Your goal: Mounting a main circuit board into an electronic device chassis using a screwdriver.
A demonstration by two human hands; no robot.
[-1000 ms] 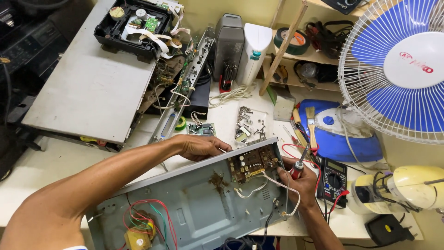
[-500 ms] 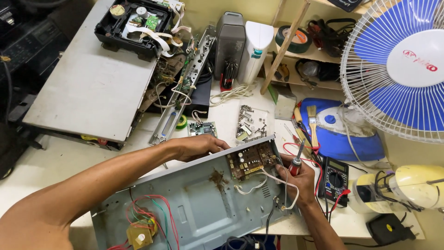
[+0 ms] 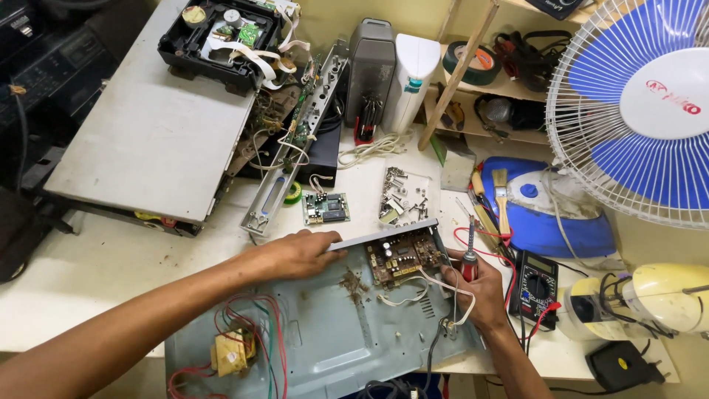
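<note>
Centrally, the opened grey chassis (image 3: 332, 332) is lying on the white bench (image 3: 96, 273), rust flecks on its floor, a brown circuit board (image 3: 405, 256) at its 1 o'clock corner and a yellow transformer (image 3: 230, 353) at 8 o'clock. The left hand (image 3: 299, 253) is pressing fingers together on the rear wall; the right hand (image 3: 476, 292) is clamping a red-handled screwdriver (image 3: 470, 251). A blue-bladed fan (image 3: 635, 103), its white hub bearing a red label, is standing at 2 o'clock.
</note>
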